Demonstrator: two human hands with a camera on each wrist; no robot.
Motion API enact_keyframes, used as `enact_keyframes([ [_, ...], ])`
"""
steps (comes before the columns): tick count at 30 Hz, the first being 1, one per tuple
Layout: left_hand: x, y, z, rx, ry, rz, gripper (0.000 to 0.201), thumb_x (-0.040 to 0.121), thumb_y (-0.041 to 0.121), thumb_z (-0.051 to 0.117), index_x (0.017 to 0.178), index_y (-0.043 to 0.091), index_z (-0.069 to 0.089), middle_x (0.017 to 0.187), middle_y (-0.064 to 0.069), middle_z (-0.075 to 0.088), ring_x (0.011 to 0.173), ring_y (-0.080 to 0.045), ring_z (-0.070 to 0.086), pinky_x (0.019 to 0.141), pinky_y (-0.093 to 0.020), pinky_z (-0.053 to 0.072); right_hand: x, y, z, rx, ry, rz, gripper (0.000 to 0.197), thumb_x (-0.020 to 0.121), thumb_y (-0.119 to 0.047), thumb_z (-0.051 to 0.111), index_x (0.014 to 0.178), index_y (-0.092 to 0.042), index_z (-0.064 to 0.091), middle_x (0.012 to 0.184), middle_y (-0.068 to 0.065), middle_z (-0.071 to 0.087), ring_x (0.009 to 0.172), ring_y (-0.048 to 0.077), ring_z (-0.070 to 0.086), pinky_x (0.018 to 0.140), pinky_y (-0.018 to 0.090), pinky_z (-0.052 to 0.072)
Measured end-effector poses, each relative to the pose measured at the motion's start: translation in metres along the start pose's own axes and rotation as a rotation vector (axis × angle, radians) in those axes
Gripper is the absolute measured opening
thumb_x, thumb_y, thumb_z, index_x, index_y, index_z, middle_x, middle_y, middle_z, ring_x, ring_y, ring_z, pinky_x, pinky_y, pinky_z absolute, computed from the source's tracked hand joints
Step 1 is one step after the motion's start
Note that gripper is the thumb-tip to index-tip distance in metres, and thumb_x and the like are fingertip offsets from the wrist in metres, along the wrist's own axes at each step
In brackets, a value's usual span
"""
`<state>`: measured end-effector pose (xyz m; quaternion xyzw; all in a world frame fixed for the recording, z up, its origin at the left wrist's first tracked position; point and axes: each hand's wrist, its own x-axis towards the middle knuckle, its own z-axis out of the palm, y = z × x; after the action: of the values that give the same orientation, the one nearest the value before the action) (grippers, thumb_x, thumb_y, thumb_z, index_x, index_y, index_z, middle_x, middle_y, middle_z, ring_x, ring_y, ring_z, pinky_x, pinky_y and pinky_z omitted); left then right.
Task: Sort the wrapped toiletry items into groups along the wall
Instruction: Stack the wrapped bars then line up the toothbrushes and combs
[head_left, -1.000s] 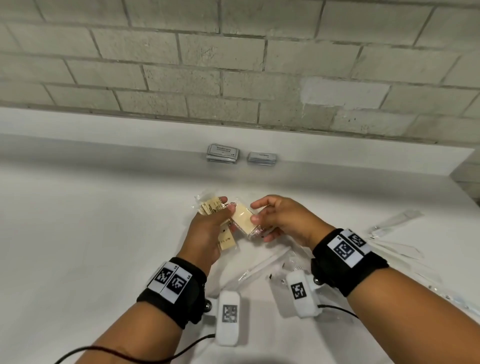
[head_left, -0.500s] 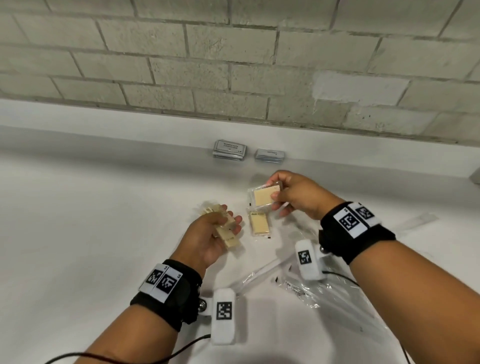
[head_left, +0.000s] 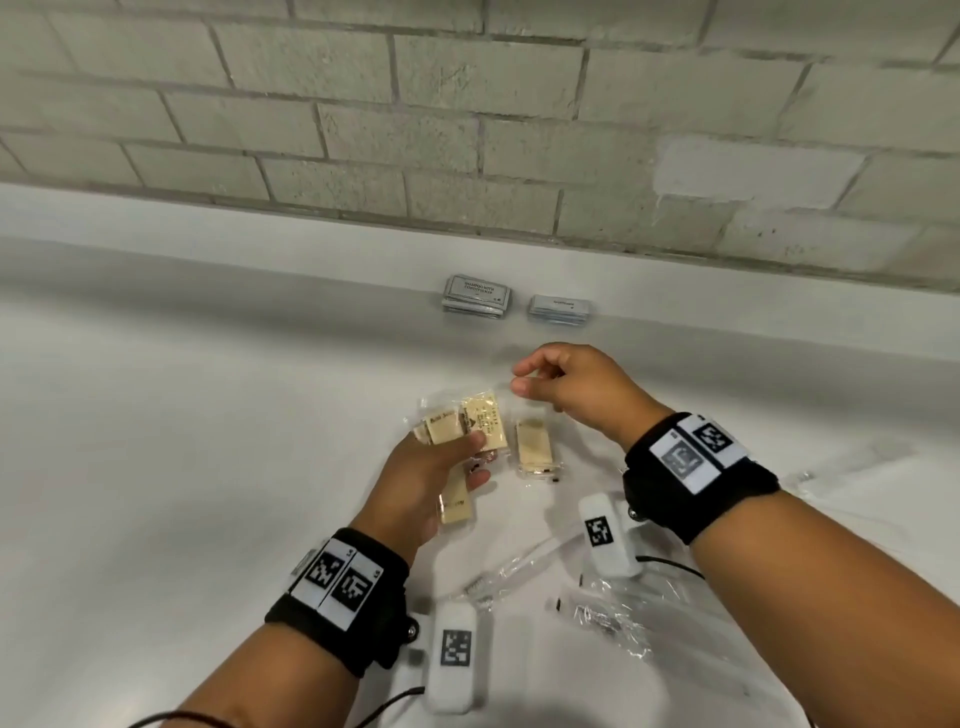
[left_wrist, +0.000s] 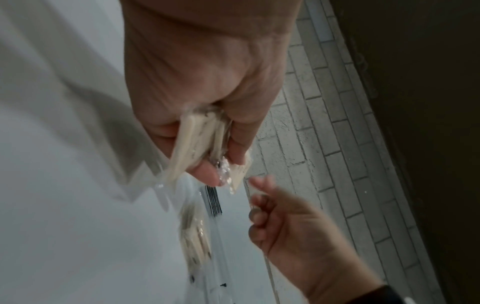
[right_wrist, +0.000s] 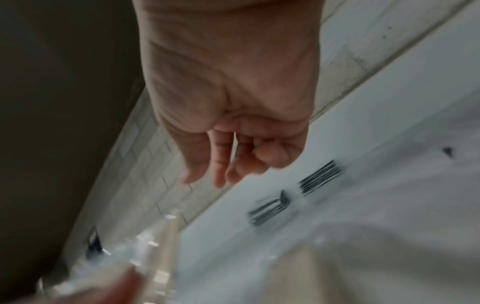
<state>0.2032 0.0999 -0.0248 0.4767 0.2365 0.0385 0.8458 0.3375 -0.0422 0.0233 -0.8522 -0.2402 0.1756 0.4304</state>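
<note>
Left hand is gripping a fan of wrapped soap bars above the counter. Right hand is hovering beside them, fingers loosely curled, holding nothing. 2 grey sachet stacks are sitting against the wall.

Cream soap bars in clear wrap, grey sachet stacks, white counter, grey brick wall.

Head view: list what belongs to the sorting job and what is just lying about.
Job:
- left hand gripping a bunch of wrapped soap bars
- right hand, at the bunch's wrapper corner
- soap bar on the counter
- two sachet stacks by the wall
- clear-wrapped items unsorted

Lying about:
- cables
</note>
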Motion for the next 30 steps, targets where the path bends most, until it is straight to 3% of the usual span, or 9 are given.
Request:
enact_keyframes([
  [3, -0.002, -0.002, 0.011, -0.017, -0.086, -0.004, 0.018, 0.090, 0.008, 0.060, 0.107, 0.010, 0.065, 0.095, -0.010, 0.071, 0.081, -0.022, 0.068, 0.066, -0.030, 0.058, -0.016, -0.013, 0.004, 0.233, -0.129, -0.011, 0.016, 0.079, -0.007, 0.075, 0.090, -0.016, 0.070, 0.064, -0.004, 0.062, 0.050, 0.009, 0.056, 0.051, 0.022, 0.044],
  [7, 0.000, 0.004, 0.016, -0.156, 0.005, -0.103, 0.027, 0.094, 0.032, 0.056, 0.100, 0.007, 0.064, 0.085, -0.013, 0.071, 0.068, -0.021, 0.070, 0.059, -0.027, 0.060, -0.031, -0.009, 0.000, 0.216, -0.025, -0.201, 0.026, 0.074, 0.008, 0.073, 0.079, -0.017, 0.074, 0.081, 0.001, 0.062, 0.072, 0.012, 0.061, 0.073, 0.022, 0.051],
  [10, 0.001, 0.009, 0.011, -0.175, 0.000, -0.102, 0.011, 0.085, 0.009, 0.066, 0.096, 0.010, 0.062, 0.077, -0.009, 0.070, 0.060, -0.019, 0.068, 0.056, -0.028, 0.058, -0.044, 0.004, 0.000, 0.044, -0.054, -0.240, 0.028, 0.079, 0.005, 0.070, 0.081, -0.022, 0.077, 0.092, -0.001, 0.067, 0.083, 0.012, 0.065, 0.080, 0.020, 0.051],
  [12, 0.000, 0.010, 0.011, -0.122, -0.012, -0.024, 0.016, 0.085, -0.001, 0.063, 0.093, 0.012, 0.061, 0.075, -0.007, 0.069, 0.060, -0.018, 0.067, 0.056, -0.030, 0.058, -0.048, 0.009, 0.000, 0.207, -0.030, -0.100, 0.027, 0.085, 0.004, 0.064, 0.086, -0.021, 0.075, 0.090, 0.000, 0.070, 0.081, 0.015, 0.067, 0.079, 0.026, 0.055],
  [14, -0.004, 0.009, 0.016, -0.086, -0.042, 0.045, 0.017, 0.086, -0.005, 0.060, 0.089, 0.011, 0.059, 0.072, -0.005, 0.068, 0.059, -0.017, 0.067, 0.053, -0.029, 0.057, -0.047, 0.008, 0.001, 0.402, -0.041, 0.065, 0.012, 0.085, -0.004, 0.068, 0.089, -0.013, 0.074, 0.078, 0.002, 0.071, 0.069, 0.017, 0.066, 0.069, 0.031, 0.058],
  [19, -0.013, 0.009, 0.023, -0.066, -0.117, 0.094, 0.009, 0.088, 0.000, 0.060, 0.091, 0.009, 0.061, 0.075, -0.006, 0.070, 0.066, -0.018, 0.070, 0.058, -0.031, 0.059, -0.045, -0.003, -0.001, 0.305, -0.039, 0.109, 0.012, 0.080, -0.009, 0.075, 0.081, 0.002, 0.071, 0.061, 0.005, 0.062, 0.051, 0.013, 0.056, 0.051, 0.024, 0.052],
  [24, -0.011, 0.015, 0.017, -0.152, -0.013, 0.081, 0.018, 0.090, 0.025, 0.060, 0.096, 0.008, 0.065, 0.082, -0.005, 0.074, 0.072, -0.021, 0.072, 0.064, -0.032, 0.061, -0.045, -0.007, -0.018, 0.384, -0.080, 0.089, 0.008, 0.081, -0.006, 0.072, 0.081, 0.001, 0.070, 0.070, 0.013, 0.063, 0.059, 0.017, 0.056, 0.058, 0.027, 0.054],
  [27, -0.012, 0.016, 0.018, -0.089, -0.043, 0.044, 0.017, 0.092, 0.023, 0.059, 0.096, 0.007, 0.064, 0.078, -0.004, 0.073, 0.066, -0.018, 0.070, 0.058, -0.029, 0.059, -0.044, -0.008, -0.017, 0.249, -0.138, 0.088, 0.008, 0.081, -0.007, 0.073, 0.082, 0.000, 0.071, 0.068, 0.008, 0.064, 0.059, 0.013, 0.058, 0.058, 0.025, 0.055],
  [30, -0.015, 0.012, 0.023, 0.006, -0.127, 0.012, 0.011, 0.089, 0.009, 0.062, 0.100, 0.007, 0.063, 0.087, -0.009, 0.070, 0.072, -0.019, 0.070, 0.060, -0.027, 0.058, -0.042, -0.011, -0.014, 0.218, -0.163, 0.094, 0.006, 0.083, -0.010, 0.072, 0.083, -0.004, 0.069, 0.067, 0.003, 0.065, 0.058, 0.013, 0.059, 0.055, 0.026, 0.055],
])
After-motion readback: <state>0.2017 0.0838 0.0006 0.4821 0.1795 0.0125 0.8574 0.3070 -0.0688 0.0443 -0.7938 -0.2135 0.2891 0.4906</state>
